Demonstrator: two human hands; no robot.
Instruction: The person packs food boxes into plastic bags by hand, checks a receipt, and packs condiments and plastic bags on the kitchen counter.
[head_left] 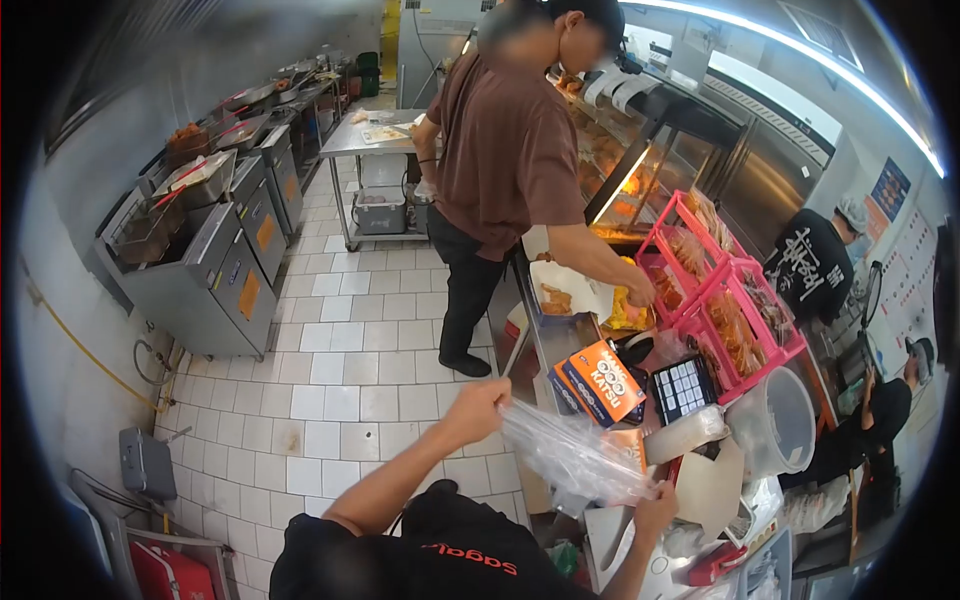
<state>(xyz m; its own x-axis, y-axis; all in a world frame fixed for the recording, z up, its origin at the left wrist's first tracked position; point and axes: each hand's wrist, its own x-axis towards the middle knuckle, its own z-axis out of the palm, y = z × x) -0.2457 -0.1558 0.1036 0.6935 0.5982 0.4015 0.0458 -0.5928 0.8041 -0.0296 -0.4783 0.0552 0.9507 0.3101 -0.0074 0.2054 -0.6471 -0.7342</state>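
A clear plastic bag (575,445) is stretched between my two hands. My left hand (480,410) has its fingers closed on the bag's upper left end, over the tiled floor. At the bag's lower right end, my right hand (656,507) grips it above the counter. Just behind the bag sits an orange and dark blue box (600,382) with "KATSU" printed on it. A rolled, whitish plastic item (687,434) lies right of the bag, near a dark device with a grid of light keys (684,390).
A co-worker in a brown shirt (510,140) reaches into yellow food (630,300) beside a lit display case. Pink racks (735,310) hold packed food, near a clear tub (770,420). Fryers (215,260) stand left; a steel table (375,137) is at the back. More people are at right.
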